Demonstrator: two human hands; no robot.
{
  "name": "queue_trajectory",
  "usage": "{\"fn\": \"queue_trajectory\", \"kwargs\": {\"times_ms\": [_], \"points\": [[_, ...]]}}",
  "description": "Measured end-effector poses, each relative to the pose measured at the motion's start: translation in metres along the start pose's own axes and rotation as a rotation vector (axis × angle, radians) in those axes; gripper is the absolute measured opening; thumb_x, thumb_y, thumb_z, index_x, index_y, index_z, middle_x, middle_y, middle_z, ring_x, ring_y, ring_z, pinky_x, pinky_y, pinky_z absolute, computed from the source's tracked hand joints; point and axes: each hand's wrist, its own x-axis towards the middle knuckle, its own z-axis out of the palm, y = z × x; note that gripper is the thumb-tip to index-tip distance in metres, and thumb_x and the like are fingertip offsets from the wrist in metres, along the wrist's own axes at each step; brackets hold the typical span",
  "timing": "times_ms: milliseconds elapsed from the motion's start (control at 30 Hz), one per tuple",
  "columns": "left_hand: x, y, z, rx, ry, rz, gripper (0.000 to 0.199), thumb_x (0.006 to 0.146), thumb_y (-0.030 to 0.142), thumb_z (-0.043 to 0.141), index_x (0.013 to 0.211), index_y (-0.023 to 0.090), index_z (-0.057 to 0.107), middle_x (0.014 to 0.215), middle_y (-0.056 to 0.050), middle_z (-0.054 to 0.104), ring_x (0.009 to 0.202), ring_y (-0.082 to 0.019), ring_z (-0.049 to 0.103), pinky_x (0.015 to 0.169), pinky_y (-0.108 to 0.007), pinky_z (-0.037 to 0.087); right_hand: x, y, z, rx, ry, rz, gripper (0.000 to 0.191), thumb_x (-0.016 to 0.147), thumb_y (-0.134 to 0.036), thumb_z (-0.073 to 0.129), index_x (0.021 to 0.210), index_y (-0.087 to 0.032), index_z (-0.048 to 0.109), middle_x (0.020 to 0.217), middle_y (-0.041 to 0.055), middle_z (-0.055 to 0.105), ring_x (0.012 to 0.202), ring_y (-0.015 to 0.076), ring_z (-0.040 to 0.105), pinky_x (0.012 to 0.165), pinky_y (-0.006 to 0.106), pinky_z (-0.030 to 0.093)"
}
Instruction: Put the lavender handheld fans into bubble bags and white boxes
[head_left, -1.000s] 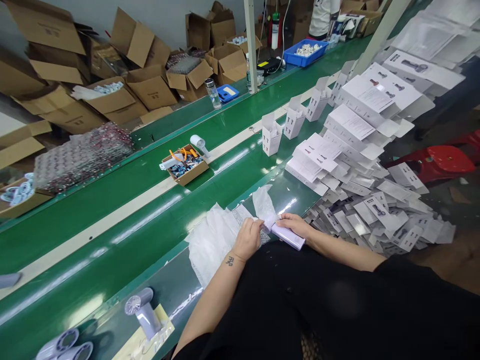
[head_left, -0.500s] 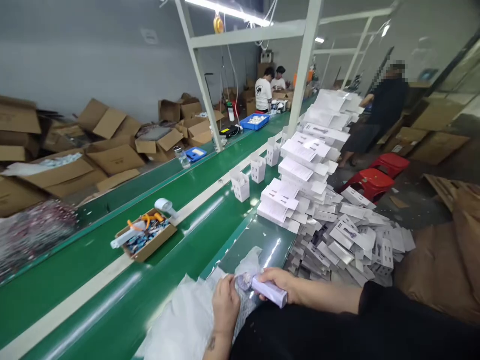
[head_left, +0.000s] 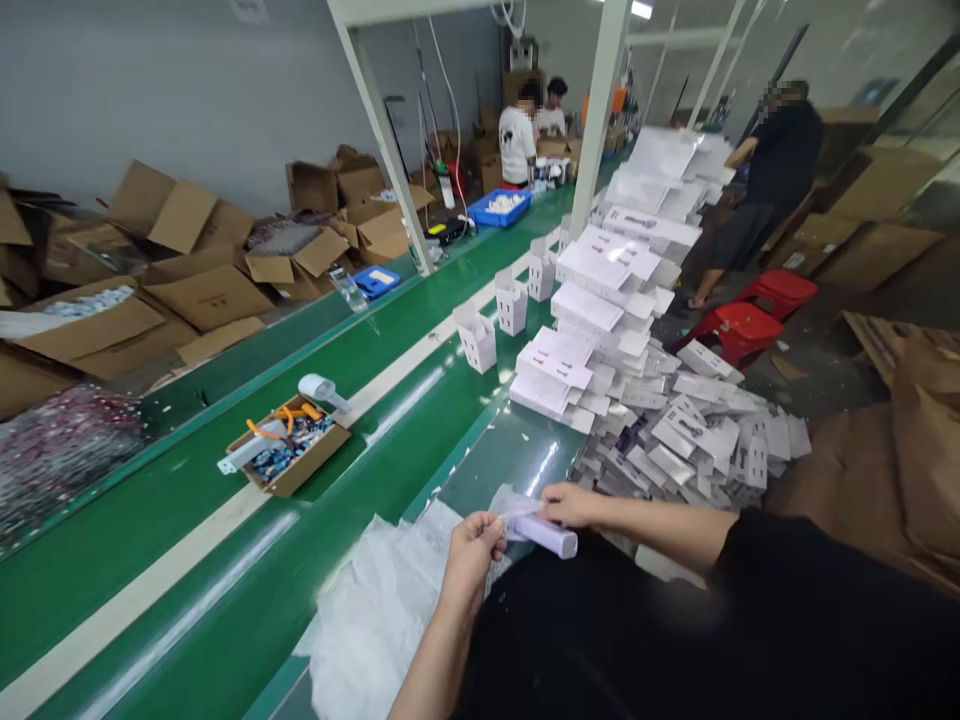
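Head view: your left hand (head_left: 472, 550) has its grip pinched on the clear wrap (head_left: 511, 503), at the side nearer the pile of white bags (head_left: 379, 610). Your right hand (head_left: 576, 506) has its grip closed on the wrap beside the lavender handle (head_left: 553, 538); you hide part of that contact with your own fingers. The handle lies slanted between you and the table (head_left: 499, 455), its bare squared end pointing toward your body and its other end under the wrap.

Beyond your right hand, you have stacked white boxes (head_left: 600, 258) leading down to a loose heap of boxes (head_left: 686, 440). Open white cartons (head_left: 478, 342) stand upright on the green belt (head_left: 405, 425). Farther left, a cardboard tray (head_left: 319, 462) holds orange-handled pliers (head_left: 289, 413) and small parts, with a white fan (head_left: 321, 388) just beside it.
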Motion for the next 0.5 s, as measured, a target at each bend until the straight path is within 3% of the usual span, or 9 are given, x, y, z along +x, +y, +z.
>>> {"fn": "queue_trajectory", "kwargs": {"times_ms": [100, 267, 333, 400, 467, 500], "points": [[-0.003, 0.009, 0.004, -0.159, -0.044, -0.092, 0.031, 0.060, 0.040, 0.072, 0.067, 0.015, 0.055, 0.048, 0.004, 0.050, 0.041, -0.006, 0.042, 0.041, -0.018, 0.030, -0.007, -0.012, -0.014, -0.094, -0.008, -0.048, 0.009, 0.064, -0.021, 0.066, 0.062, -0.016, 0.058, 0.063, -0.0024, 0.054, 0.054, 0.0095, 0.053, 0.045, 0.019, 0.042], [0.000, 0.027, 0.012, -0.238, 0.007, -0.135, 0.034, 0.054, 0.039, 0.076, 0.065, 0.014, 0.055, 0.051, 0.004, 0.049, 0.042, -0.005, 0.042, 0.039, -0.018, 0.027, -0.017, -0.038, -0.023, -0.129, -0.043, -0.080, 0.017, 0.065, -0.024, 0.066, 0.057, -0.014, 0.055, 0.100, 0.0073, 0.058, 0.078, 0.0172, 0.059, 0.052, 0.023, 0.050], [0.001, 0.032, 0.006, -0.213, -0.010, -0.052, 0.033, 0.061, 0.041, 0.073, 0.070, 0.014, 0.056, 0.055, 0.003, 0.051, 0.045, -0.007, 0.044, 0.042, -0.019, 0.032, -0.020, -0.048, -0.024, -0.030, -0.005, -0.113, 0.013, 0.066, -0.025, 0.063, 0.062, -0.014, 0.057, 0.120, 0.0073, 0.053, 0.090, 0.0202, 0.057, 0.056, 0.024, 0.052], [0.002, 0.037, -0.003, -0.130, 0.008, 0.113, 0.031, 0.070, 0.044, 0.067, 0.081, 0.016, 0.059, 0.068, 0.000, 0.057, 0.057, -0.010, 0.053, 0.052, -0.021, 0.041, -0.021, -0.056, -0.022, 0.093, -0.048, -0.135, 0.011, 0.069, -0.026, 0.061, 0.072, -0.015, 0.060, 0.128, 0.0060, 0.049, 0.095, 0.0204, 0.057, 0.061, 0.026, 0.054], [0.005, 0.040, -0.012, 0.029, 0.016, 0.287, 0.047, 0.068, 0.044, 0.070, 0.105, 0.019, 0.057, 0.102, -0.007, 0.060, 0.089, -0.018, 0.058, 0.069, -0.026, 0.048, -0.020, -0.061, -0.018, 0.200, -0.126, -0.149, 0.013, 0.071, -0.026, 0.060, 0.078, -0.015, 0.060, 0.120, 0.0064, 0.056, 0.091, 0.0190, 0.059, 0.067, 0.028, 0.053], [0.008, 0.042, -0.014, 0.133, 0.006, 0.351, 0.067, 0.062, 0.043, 0.076, 0.120, 0.022, 0.050, 0.122, -0.010, 0.052, 0.106, -0.022, 0.053, 0.076, -0.029, 0.048, -0.019, -0.062, -0.015, 0.228, -0.149, -0.168, 0.012, 0.072, -0.026, 0.059, 0.077, -0.015, 0.059, 0.113, 0.0065, 0.060, 0.089, 0.0182, 0.060, 0.069, 0.029, 0.053]]}}
